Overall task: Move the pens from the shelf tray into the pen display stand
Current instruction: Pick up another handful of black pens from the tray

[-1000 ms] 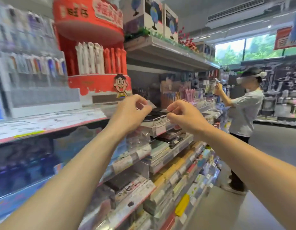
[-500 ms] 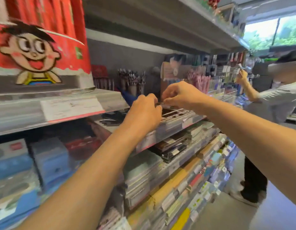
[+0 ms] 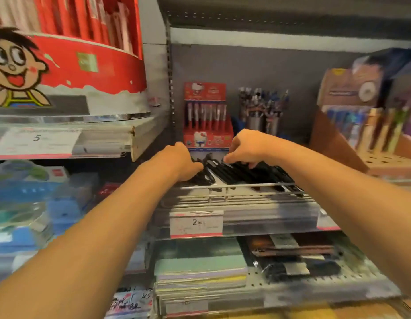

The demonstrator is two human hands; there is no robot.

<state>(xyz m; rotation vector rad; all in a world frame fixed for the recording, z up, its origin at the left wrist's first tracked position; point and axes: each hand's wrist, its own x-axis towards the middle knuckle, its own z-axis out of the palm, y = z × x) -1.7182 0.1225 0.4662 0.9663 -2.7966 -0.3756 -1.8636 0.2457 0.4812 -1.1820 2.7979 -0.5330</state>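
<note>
Stationery-aisle shelving now fills the view as the left hand and right hand, earlier at the shelf edge, curl fingers around black pens in the shelf tray, starting the pickup.

1 head-worn wide-angle view looks forward and slightly down, close to a shop shelf; both forearms reach in from the lower corners; the wire shelf tray sits centre frame; edges blur.

Stationery shop, price tag (shelf-edge), pens
</note>
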